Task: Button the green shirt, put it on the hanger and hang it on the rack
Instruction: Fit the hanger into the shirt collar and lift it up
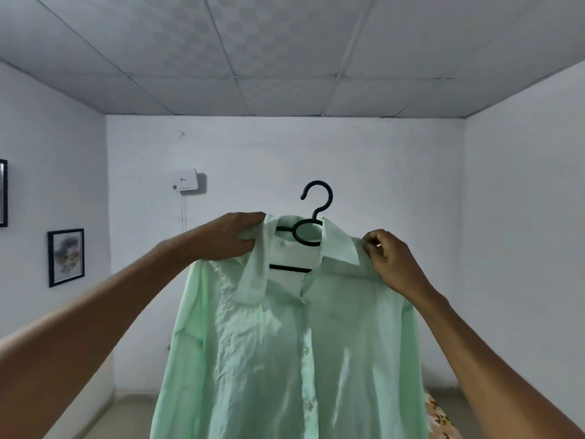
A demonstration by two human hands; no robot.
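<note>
I hold a pale green shirt (285,343) up in front of me, its front buttoned down the placket and its collar open at the top. A black plastic hanger (311,229) sits inside the neck, its hook sticking up above the collar. My left hand (231,237) grips the shirt's left shoulder beside the collar. My right hand (389,258) pinches the fabric at the right shoulder, next to the collar point. The hanger's arms are hidden under the cloth. No rack is in view.
White walls and a tiled ceiling surround me. A white box (185,180) with cables hangs on the far wall. Two framed pictures (66,257) are on the left wall. A patterned fabric (438,413) shows at the lower right.
</note>
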